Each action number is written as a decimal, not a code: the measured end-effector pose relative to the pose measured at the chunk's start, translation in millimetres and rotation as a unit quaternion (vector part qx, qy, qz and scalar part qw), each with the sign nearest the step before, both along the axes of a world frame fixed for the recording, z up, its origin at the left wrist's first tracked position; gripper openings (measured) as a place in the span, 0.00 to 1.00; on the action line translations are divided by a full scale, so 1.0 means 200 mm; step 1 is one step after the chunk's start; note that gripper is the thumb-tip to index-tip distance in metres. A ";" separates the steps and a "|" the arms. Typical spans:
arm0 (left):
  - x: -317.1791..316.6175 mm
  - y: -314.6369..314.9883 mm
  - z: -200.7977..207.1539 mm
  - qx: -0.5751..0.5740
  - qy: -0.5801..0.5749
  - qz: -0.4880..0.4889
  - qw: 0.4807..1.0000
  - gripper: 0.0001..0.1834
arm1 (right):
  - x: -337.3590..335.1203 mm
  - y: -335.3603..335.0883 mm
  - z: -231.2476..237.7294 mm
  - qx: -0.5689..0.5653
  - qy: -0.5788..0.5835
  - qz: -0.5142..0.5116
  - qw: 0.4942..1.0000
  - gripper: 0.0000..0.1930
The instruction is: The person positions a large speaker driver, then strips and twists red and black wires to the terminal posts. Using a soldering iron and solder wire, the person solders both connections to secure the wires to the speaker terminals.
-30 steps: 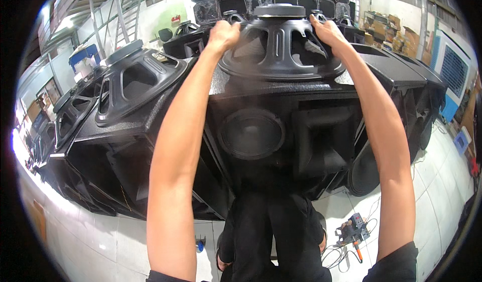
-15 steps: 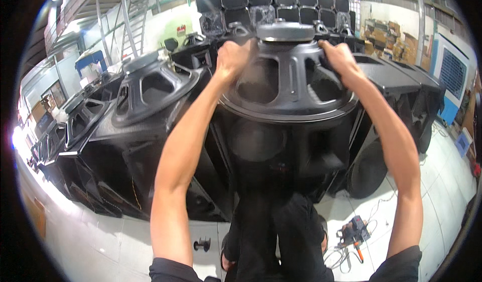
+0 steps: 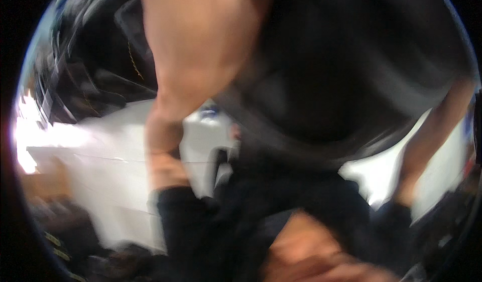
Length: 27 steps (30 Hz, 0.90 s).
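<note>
A large black loudspeaker driver [image 3: 331, 81] fills the upper middle and right of the head view, very close and smeared by motion. Its rounded lower rim hangs in front of my dark-clothed body. My left forearm [image 3: 201, 41] runs up along the driver's left side and leaves the picture at the top, so my left hand is out of sight. On the far right my right forearm [image 3: 434, 126] rises beside the rim to the picture's edge; the right hand does not show either. What the fingers touch is hidden.
Black speaker cabinets [image 3: 95, 61], blurred, stand at the upper left. Pale floor tiles [image 3: 115, 171] spread below them. A small blue thing [image 3: 208, 112] lies on the floor beside my left arm. Brown and dark shapes [image 3: 65, 221] at the lower left are too blurred to name.
The driver was over a black cabinet, with both hands at its frame; now it is much nearer and larger. The view has tipped downward, and both hands have left the picture.
</note>
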<state>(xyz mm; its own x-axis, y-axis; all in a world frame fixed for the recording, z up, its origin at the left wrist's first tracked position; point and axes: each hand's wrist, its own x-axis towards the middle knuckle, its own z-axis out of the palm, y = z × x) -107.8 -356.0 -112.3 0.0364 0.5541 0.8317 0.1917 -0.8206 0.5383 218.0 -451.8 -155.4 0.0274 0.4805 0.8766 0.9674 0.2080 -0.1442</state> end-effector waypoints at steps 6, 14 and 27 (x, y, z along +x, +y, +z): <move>0.04 -0.17 -0.45 -0.223 0.057 0.020 0.973 0.31 | -0.12 -0.01 -0.17 -0.204 0.318 0.169 0.910 0.18; -0.03 -0.47 -0.88 -0.257 0.066 0.032 0.964 0.30 | -0.23 -0.21 -0.54 -0.275 0.407 0.140 0.860 0.27; -0.08 -0.60 -1.09 -0.222 0.120 0.015 0.968 0.22 | -0.28 -0.36 -0.93 -0.250 0.436 0.110 0.858 0.25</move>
<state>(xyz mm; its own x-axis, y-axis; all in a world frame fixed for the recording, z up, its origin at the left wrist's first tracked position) -122.8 -475.1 -330.9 0.1775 0.8581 0.4818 0.3747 -0.5116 0.7733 162.5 -524.0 -341.8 0.4278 0.8679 0.2526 0.3926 0.0733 -0.9168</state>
